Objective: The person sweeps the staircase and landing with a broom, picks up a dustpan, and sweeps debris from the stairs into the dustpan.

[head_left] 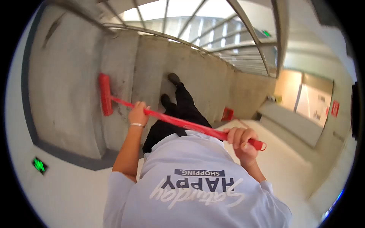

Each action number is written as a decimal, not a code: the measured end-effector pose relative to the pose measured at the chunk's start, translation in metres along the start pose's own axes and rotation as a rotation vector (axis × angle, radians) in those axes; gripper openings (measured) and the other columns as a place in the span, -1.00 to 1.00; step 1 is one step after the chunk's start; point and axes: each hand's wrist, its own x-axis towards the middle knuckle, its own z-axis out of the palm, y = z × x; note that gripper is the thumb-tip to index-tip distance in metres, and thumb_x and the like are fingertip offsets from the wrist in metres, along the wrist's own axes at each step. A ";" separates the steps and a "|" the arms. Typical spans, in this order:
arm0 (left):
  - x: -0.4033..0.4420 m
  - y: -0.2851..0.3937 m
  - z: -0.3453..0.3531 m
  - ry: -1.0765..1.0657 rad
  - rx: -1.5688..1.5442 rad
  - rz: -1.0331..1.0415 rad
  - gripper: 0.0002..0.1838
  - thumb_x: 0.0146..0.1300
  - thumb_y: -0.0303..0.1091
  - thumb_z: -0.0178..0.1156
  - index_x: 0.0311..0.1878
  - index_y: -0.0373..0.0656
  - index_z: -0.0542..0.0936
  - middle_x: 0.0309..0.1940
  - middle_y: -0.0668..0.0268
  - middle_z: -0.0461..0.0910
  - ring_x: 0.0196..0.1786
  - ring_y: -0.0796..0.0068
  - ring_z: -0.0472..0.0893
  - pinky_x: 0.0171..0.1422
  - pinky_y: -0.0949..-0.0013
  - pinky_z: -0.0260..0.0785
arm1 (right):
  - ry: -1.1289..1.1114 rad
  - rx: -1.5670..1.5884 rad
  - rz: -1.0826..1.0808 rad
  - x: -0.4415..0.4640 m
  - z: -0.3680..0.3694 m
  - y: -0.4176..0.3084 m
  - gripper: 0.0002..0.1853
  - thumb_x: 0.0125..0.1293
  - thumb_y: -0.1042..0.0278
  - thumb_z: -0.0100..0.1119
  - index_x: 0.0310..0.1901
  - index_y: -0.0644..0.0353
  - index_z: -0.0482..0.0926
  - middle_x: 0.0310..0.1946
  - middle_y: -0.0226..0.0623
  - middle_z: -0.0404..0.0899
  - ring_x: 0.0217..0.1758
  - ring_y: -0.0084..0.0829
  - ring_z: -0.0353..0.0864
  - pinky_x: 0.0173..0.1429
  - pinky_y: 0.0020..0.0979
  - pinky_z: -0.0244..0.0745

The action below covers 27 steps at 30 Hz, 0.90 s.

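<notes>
Two-handed hold on a red broom (178, 121), seen from above on a concrete staircase (150, 60). The broom lies slantwise across the front of the body, its head (105, 95) down on a stair at the left and its handle rising toward the right. The left hand (138, 113) is wrapped around the handle on the side nearer the head (a pale bracelet (137, 124) circles the wrist). The right hand (242, 143) closes around the handle near its upper end, where a small red loop (264, 146) projects beyond the fingers. In both hands the grip is clamped on the handle, and the two hands stand well apart.

Below the handle, dark trousers (190, 104) lead to two dark shoes (174, 79) standing on the stairs. A pale shirt (186, 159) with printed lettering fills the foreground. A metal railing (279, 34) borders the stairs at the top; a green lit sign (39, 165) is fixed to the wall at lower left. A red object (227, 114) near the stairs is too small to identify.
</notes>
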 end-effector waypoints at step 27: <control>-0.010 -0.004 0.071 0.152 0.271 0.130 -0.75 0.19 -0.16 0.12 -0.47 -0.10 0.41 -0.44 0.17 0.45 -0.37 0.02 0.52 -0.35 0.07 0.38 | -0.083 0.259 -0.147 -0.028 -0.102 0.087 -0.77 0.18 0.36 0.21 -0.50 0.07 0.33 -0.56 -0.36 0.45 -0.38 -0.30 0.48 0.19 -0.05 0.31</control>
